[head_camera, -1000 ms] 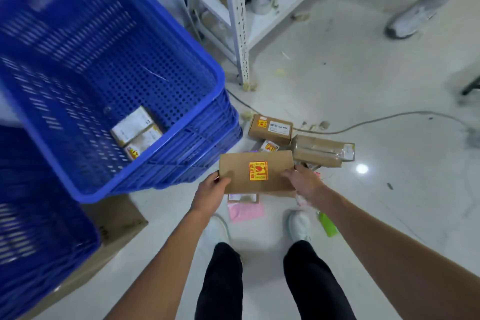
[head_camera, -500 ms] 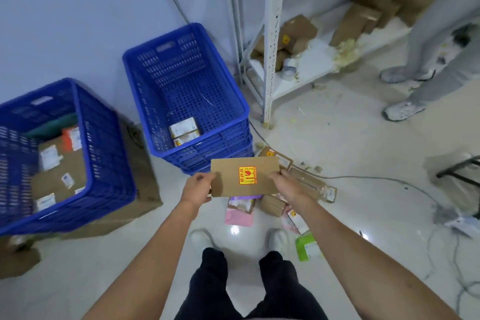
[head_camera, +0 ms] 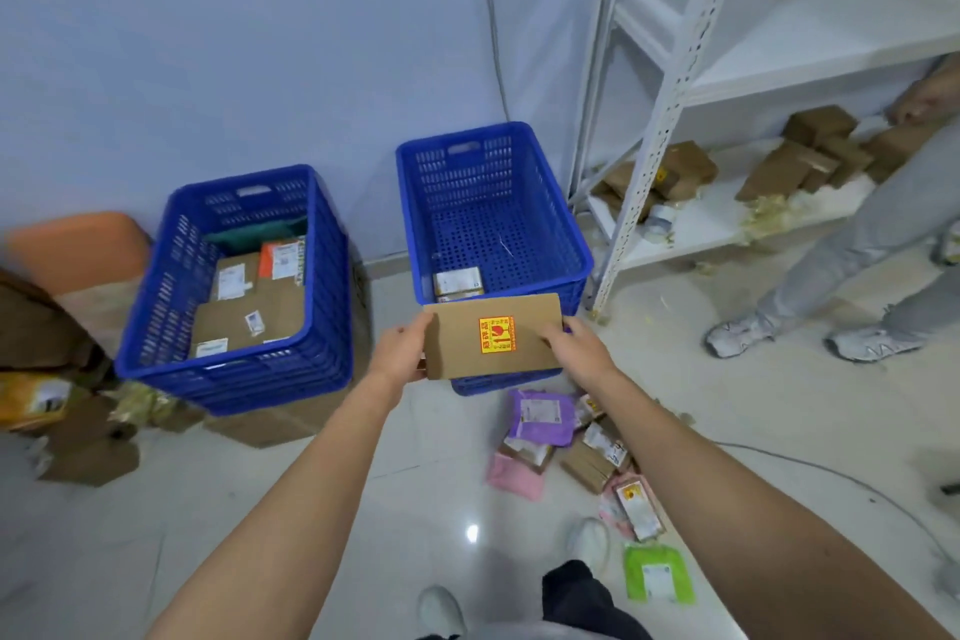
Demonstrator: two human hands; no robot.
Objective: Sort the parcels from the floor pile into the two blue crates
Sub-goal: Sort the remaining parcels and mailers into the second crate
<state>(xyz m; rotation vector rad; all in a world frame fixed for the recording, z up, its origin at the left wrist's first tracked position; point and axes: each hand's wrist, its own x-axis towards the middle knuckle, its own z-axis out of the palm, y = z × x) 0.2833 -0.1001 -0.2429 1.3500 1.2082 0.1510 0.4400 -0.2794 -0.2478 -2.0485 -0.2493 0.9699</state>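
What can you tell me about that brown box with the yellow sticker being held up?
The box is flat, plain brown cardboard, closed, with a yellow and red sticker in the middle of its upper face. It is held level in the air, the left hand at one short end, the right hand at the other, in front of the right crate.

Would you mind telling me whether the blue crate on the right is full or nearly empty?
Nearly empty. The right crate shows mostly bare perforated floor, with only a couple of small boxes at its near end.
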